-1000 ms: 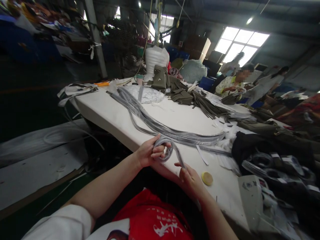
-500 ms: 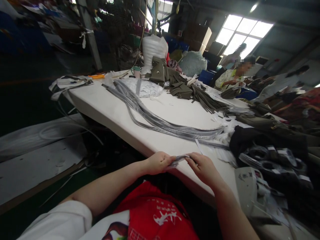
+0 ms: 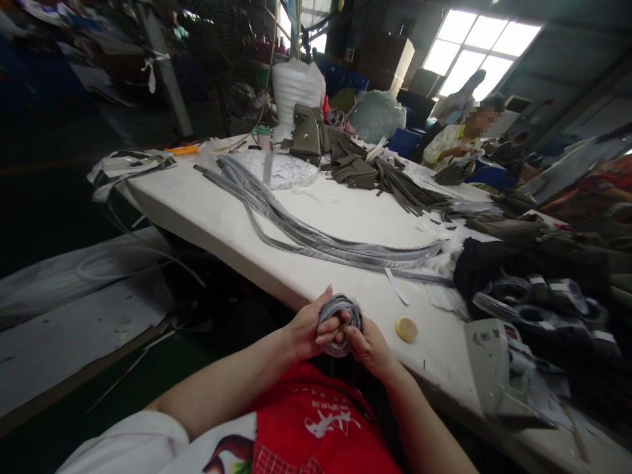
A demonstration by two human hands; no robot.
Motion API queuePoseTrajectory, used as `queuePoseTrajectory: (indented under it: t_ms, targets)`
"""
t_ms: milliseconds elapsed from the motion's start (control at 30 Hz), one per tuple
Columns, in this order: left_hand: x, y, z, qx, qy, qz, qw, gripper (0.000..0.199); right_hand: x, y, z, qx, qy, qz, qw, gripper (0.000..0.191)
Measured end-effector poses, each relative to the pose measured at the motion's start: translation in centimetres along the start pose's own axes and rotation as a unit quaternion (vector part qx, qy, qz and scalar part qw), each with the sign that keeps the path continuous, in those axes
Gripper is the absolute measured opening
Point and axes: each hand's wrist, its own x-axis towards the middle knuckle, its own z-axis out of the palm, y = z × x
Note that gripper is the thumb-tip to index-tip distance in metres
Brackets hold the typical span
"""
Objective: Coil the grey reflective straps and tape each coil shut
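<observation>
Between my hands, just off the table's front edge, is a coiled grey strap (image 3: 340, 304) that looks wrapped in clear plastic. My left hand (image 3: 310, 329) grips it from the left, with fingers curled through the ring. On the right side, my right hand (image 3: 371, 345) holds the coil with its fingers closed on the rim. A roll of yellowish tape (image 3: 407, 330) lies on the white table (image 3: 326, 283) to the right of my hands. Long grey plastic-covered strips (image 3: 306, 240) stretch across the table beyond them.
Several finished coils (image 3: 513, 289) sit on black cloth at the right, behind a grey box-like device (image 3: 488, 359). Olive bag pieces (image 3: 355, 170) and straps are piled at the back. A person (image 3: 451, 141) works across the table. A white paper strip (image 3: 397, 287) lies near the edge.
The bundle, seen edge-on before, is now turned so its round coil faces me. My hands have come closer together and lower left. The tape roll, hidden earlier, now shows.
</observation>
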Motion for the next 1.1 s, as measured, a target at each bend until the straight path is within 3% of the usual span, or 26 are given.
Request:
queuePoseTrajectory:
  t_ms: [67, 133, 200, 300, 333, 400, 467, 533, 633, 733, 900, 1000, 1100]
  targets:
    - [0.3, -1.0, -0.5, 0.108, 0.067, 0.074, 0.989, 0.067, -0.3, -0.7, -1.0, -0.061, -0.046, 0.001, 0.997, 0.041]
    - [0.1, -1.8, -0.7, 0.242, 0.112, 0.151, 0.952, 0.06, -0.9, -1.2, -1.8, -0.116, -0.115, 0.01, 0.987, 0.033]
    - [-0.6, -2.4, -0.6, 0.391, 0.09, 0.184, 0.897, 0.051, -1.6, -1.3, -2.0, -0.144, -0.165, 0.026, 0.975, 0.031]
    - [-2.1, -3.2, -0.2, 0.568, 0.042, 0.153, 0.808, 0.041, -2.2, -0.4, -2.0, -0.14, -0.224, 0.054, 0.963, 0.033]
    - [-2.6, -3.5, -0.1, 0.592, 0.048, 0.139, 0.792, 0.04, -2.0, -0.1, -2.4, -0.134, -0.239, 0.065, 0.96, 0.034]
    - [-3.4, -4.1, -0.3, 0.588, 0.069, 0.111, 0.798, 0.036, -1.0, 0.6, -4.3, -0.166, -0.183, 0.094, 0.964, 0.035]
    - [-3.9, -4.4, -0.6, 0.55, 0.087, 0.089, 0.826, 0.032, 0.7, 1.4, -7.4, -0.249, -0.026, 0.129, 0.959, 0.038]
    - [-4.2, -4.4, -0.9, 0.507, 0.095, 0.068, 0.854, 0.03, 2.8, 2.5, -10.7, -0.336, 0.131, 0.167, 0.918, 0.037]
    - [-4.3, -4.2, -1.2, 0.474, 0.095, 0.044, 0.875, 0.031, 5.2, 4.5, -13.9, -0.395, 0.22, 0.231, 0.862, 0.033]
    - [-4.3, -4.2, -1.3, 0.46, 0.1, 0.038, 0.881, 0.034, 6.2, 6.4, -14.5, -0.42, 0.23, 0.257, 0.839, 0.025]
    - [-4.5, -4.5, -2.0, 0.399, 0.101, 0.007, 0.911, 0.049, 5.7, 6.4, -14.0, -0.428, 0.221, 0.235, 0.844, 0.015]
    - [-4.4, -4.4, -2.3, 0.395, 0.093, -0.02, 0.914, 0.059, 3.9, 4.4, -12.6, -0.406, 0.197, 0.206, 0.868, 0.017]
    - [-4.1, -4.3, -2.3, 0.39, 0.104, -0.037, 0.914, 0.065, 0.7, 0.9, -9.4, -0.346, 0.147, 0.118, 0.919, 0.019]
